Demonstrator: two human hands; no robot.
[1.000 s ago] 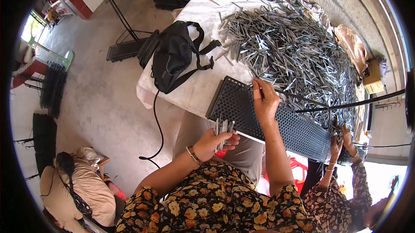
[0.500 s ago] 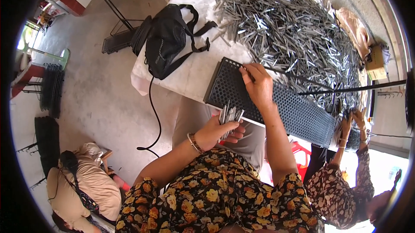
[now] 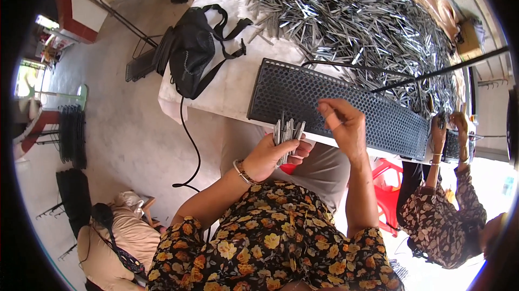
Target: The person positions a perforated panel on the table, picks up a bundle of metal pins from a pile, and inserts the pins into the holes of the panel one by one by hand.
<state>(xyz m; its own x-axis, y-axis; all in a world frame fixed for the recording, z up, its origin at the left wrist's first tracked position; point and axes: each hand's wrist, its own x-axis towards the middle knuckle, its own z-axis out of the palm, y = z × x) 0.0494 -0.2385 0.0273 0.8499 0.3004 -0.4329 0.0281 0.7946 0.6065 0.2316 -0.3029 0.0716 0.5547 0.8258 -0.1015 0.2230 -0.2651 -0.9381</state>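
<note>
My left hand (image 3: pixel 270 157) is closed round a bundle of thin grey metal strips (image 3: pixel 288 133), their ends sticking up above the fingers. It is just in front of the near edge of a long black perforated panel (image 3: pixel 303 88), which lies at the front of the table and is dotted with rows of round holes. Over the panel's near side hovers my right hand (image 3: pixel 348 129). Its fingers are curled with thumb and forefinger drawn close; whatever may be between them cannot be made out.
A big heap of loose strips (image 3: pixel 351 26) covers the table beyond the panel. At the left is a black bag (image 3: pixel 194 53) with straps; a black cable (image 3: pixel 186 129) hangs down. To the right another person's hands (image 3: pixel 448 126) work at the heap. A red stool (image 3: pixel 386 194) stands below.
My right hand has drawn back toward me and right, away from the panel's far left part. The left hand keeps the bundle. The view has shifted slightly.
</note>
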